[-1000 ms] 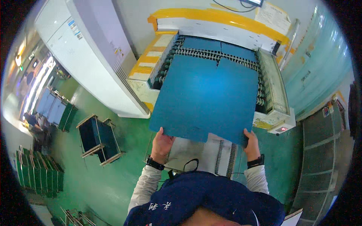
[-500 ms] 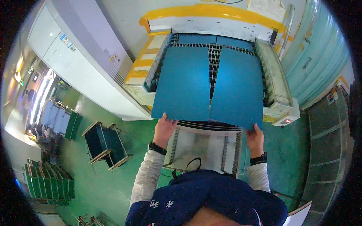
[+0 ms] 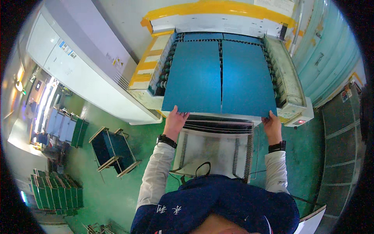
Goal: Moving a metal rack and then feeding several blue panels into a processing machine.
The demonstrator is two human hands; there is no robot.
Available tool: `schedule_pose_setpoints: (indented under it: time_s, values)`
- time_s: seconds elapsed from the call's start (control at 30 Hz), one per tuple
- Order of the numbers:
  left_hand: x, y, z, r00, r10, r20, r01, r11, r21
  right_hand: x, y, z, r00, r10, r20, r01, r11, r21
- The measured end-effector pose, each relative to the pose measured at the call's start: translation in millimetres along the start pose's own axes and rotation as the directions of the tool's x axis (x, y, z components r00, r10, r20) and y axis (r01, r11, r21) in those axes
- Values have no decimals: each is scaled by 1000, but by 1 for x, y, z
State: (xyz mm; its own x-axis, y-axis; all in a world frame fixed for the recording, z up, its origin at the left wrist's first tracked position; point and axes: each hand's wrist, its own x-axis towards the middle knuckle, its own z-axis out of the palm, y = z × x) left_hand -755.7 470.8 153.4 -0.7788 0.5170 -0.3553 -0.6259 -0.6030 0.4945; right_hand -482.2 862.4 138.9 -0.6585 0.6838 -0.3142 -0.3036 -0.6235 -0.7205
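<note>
Two blue flat panels lie side by side on a roller conveyor, a left panel and a right panel, with a thin dark gap between them. My left hand is closed on the near left corner of the left panel, thumb on top and fingers beneath. At the near right corner of the right panel, my right hand pinches the edge the same way. Rollers show along both sides. Farther in, two more blue panels lie near the machine's opening.
Below the panels stands a pale slotted rack with dark sheet edges at its far end. A tall white cabinet is on the left. Dark panels fill a wheeled frame on the green floor. Green racks stand lower left.
Both hands have pushed the two panels farther onto the rollers. The wedge-shaped gap between the panels has narrowed to a thin line. My right hand has shifted slightly right.
</note>
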Motion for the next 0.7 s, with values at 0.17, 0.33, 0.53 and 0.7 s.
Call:
schedule_pose_setpoints:
  time_s: [0.17,0.33,0.53,0.7]
  values:
    - [3,1,2,1000,25,0,-25,999,28,4,-3,1,1000,3,4,-3,1000,14]
    - [8,3,-1,1000,19,24,-20,999,26,5,-5,2,1000,23,8,-23,999,25]
    - [6,2,-1,995,-3,97,-4,997,72,3,-6,11,1000,1,-14,-1,1000,28]
    - [-13,3,-18,998,-9,58,2,994,112,-5,-10,20,997,-23,72,29,996,-81]
